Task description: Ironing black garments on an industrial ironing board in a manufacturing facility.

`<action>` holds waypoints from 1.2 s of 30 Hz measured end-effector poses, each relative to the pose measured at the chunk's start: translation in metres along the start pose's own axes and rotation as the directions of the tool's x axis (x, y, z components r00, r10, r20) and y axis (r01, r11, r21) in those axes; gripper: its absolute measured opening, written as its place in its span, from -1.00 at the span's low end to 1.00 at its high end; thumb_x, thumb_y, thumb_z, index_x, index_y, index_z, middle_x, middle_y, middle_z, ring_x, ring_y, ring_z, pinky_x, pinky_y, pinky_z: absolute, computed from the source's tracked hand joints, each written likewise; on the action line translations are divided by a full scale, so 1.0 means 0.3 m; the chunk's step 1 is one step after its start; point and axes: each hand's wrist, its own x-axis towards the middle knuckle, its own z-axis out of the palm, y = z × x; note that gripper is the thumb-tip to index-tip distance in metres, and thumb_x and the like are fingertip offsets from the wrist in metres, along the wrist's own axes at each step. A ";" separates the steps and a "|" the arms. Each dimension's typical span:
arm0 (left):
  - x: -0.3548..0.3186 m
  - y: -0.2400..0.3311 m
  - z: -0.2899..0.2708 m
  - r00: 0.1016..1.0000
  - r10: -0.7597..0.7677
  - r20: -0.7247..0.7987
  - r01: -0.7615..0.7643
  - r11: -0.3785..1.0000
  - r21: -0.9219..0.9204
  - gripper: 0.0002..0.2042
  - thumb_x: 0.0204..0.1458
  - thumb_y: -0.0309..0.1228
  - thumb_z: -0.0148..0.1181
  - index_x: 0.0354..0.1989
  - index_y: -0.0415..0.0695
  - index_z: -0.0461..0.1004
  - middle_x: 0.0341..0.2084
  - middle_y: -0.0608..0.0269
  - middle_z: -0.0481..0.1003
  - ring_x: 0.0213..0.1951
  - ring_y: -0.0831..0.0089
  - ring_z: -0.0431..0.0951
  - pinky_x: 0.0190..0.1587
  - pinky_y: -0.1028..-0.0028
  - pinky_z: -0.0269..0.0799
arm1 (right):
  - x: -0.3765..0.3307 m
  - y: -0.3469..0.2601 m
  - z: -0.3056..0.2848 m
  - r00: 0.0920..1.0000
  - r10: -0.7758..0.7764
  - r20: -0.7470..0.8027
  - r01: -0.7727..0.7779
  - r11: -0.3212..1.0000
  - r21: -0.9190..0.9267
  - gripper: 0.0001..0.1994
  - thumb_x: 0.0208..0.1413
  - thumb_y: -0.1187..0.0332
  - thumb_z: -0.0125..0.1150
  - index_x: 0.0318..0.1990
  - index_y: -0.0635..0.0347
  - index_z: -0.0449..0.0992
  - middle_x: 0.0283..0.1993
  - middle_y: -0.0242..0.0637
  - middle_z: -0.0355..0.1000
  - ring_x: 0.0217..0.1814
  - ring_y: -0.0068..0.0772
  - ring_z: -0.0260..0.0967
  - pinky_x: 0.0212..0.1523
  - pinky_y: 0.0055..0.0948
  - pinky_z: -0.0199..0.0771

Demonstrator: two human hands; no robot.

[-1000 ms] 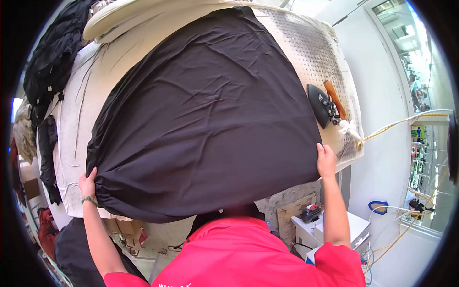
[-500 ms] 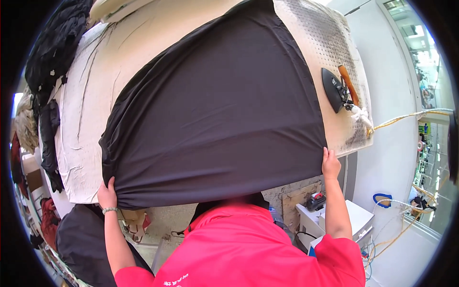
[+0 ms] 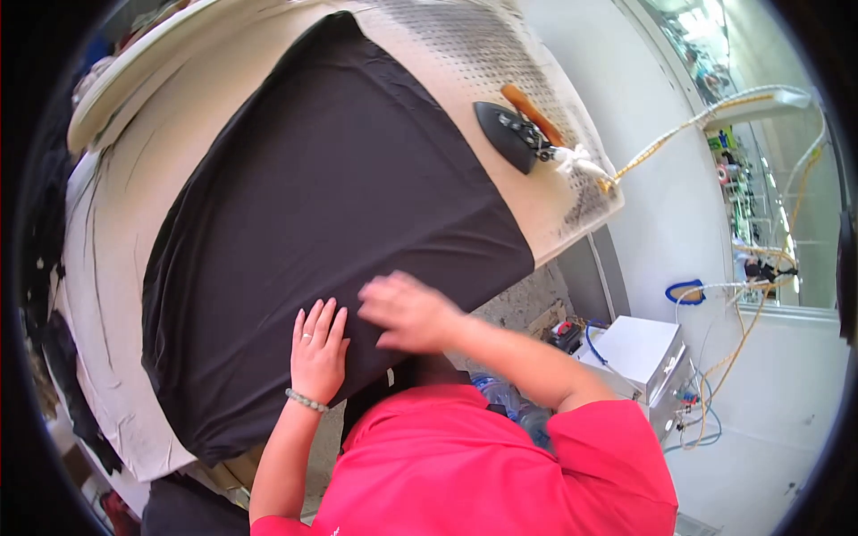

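A large piece of black fabric (image 3: pixel 331 179) lies spread over a pale padded ironing table (image 3: pixel 116 295), its near edge hanging at the table's front. My left hand (image 3: pixel 318 353) rests flat on the fabric near that edge, fingers stretched out, with a ring and a beaded bracelet. Just right of it, my right hand (image 3: pixel 407 311) is over the fabric, fingers extended and somewhat blurred by motion. Whether its palm touches the cloth I cannot tell. Beyond the fabric's right edge sits an iron (image 3: pixel 514 132) with a wooden handle, apart from both hands.
A cord (image 3: pixel 666 147) runs from the iron toward the right wall. Below the table's right end stands a white box-shaped unit (image 3: pixel 636 350) with hoses. A blue-rimmed oval pad (image 3: pixel 685 292) is on the wall. Dark cloth (image 3: pixel 183 507) lies at the lower left.
Both hands have let go of the fabric's near corners and come together at its middle front. The fabric now lies lower and flatter on the table. The view has shifted.
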 end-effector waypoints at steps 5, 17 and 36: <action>0.235 0.079 0.018 0.999 0.020 0.038 -0.024 0.994 0.105 -0.43 0.12 -0.26 0.26 0.33 -0.07 0.34 0.38 0.15 0.24 0.42 0.16 0.18 0.46 0.02 0.02 | -0.375 0.545 -0.292 0.747 0.529 -0.403 -0.650 0.708 -0.276 -0.37 0.27 0.08 0.17 0.46 -0.06 0.20 0.52 -0.07 0.06 0.56 0.11 -0.05 0.49 0.10 -0.06; 1.383 -0.095 0.083 0.999 -0.007 0.039 -0.009 0.923 0.385 -0.47 0.21 -0.20 0.15 0.30 -0.21 0.34 0.34 0.04 0.31 0.31 0.08 0.34 0.29 0.21 0.33 | -0.260 0.543 -0.386 0.497 0.833 -0.245 -0.837 0.534 0.118 -0.59 0.16 0.02 0.34 -0.12 0.20 0.50 -0.36 0.00 0.55 -0.30 0.15 0.53 -0.30 0.01 0.50; 1.932 -0.090 -0.016 0.925 0.046 0.377 -0.190 0.916 0.352 -0.77 -0.05 -0.66 0.23 -0.23 -0.14 0.40 -0.28 0.10 0.49 -0.23 0.01 0.59 -0.22 0.13 0.49 | -0.311 0.692 -0.474 0.731 0.674 -0.104 -0.648 0.734 0.204 -0.69 0.22 0.23 0.31 -0.50 0.14 0.39 -0.63 -0.16 0.39 -0.61 -0.05 0.41 -0.61 -0.17 0.30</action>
